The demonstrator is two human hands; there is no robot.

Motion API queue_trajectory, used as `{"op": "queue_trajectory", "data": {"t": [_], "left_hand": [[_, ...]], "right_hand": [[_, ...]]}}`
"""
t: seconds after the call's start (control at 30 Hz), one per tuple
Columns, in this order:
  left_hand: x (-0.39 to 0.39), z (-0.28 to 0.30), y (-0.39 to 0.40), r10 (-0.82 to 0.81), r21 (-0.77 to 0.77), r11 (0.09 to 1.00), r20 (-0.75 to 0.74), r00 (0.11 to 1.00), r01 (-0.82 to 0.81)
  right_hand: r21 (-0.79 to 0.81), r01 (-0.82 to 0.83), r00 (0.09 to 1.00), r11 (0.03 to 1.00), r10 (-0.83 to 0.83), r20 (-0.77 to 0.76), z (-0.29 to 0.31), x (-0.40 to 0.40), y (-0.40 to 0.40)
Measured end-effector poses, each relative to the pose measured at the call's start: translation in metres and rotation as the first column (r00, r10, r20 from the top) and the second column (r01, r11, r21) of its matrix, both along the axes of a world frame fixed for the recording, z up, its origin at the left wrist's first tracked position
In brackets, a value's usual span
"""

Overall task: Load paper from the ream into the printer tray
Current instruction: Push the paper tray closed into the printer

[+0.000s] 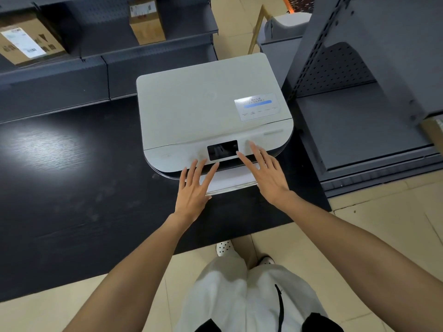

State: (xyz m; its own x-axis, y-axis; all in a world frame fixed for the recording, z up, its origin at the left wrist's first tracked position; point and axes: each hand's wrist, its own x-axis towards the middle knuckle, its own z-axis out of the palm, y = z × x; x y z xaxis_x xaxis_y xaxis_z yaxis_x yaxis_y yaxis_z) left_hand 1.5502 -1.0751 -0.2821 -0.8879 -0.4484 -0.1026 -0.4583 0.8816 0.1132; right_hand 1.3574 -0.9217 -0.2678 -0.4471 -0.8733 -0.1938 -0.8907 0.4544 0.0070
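Observation:
A white printer (pixel 206 109) with a small dark screen (pixel 223 149) sits on a black table (pixel 72 188). Its white paper tray (pixel 230 180) sticks out a short way from the front bottom. My left hand (pixel 194 190) is flat with fingers spread, resting over the tray's left part, fingertips at the printer's front. My right hand (pixel 266 173) is also flat and spread over the tray's right part, fingertips on the front panel beside the screen. Neither hand holds anything. No ream of paper is in view.
Dark grey shelving (pixel 96 68) runs behind the table, with two cardboard boxes (pixel 26 41) (pixel 146 20) on it. Another grey shelf unit (pixel 364 125) stands close to the printer's right. Beige floor tiles (pixel 383 224) lie below, with my legs and white shoes.

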Motion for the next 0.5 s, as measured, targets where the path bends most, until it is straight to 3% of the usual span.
{"op": "queue_trajectory", "data": {"t": [0.5], "left_hand": [[-0.020,0.004,-0.030,-0.077,-0.127,0.989,0.012,0.997,0.078]], "right_hand": [[0.085,0.032,0.989,0.996,-0.019,-0.150,0.007,-0.016,-0.026]]}}
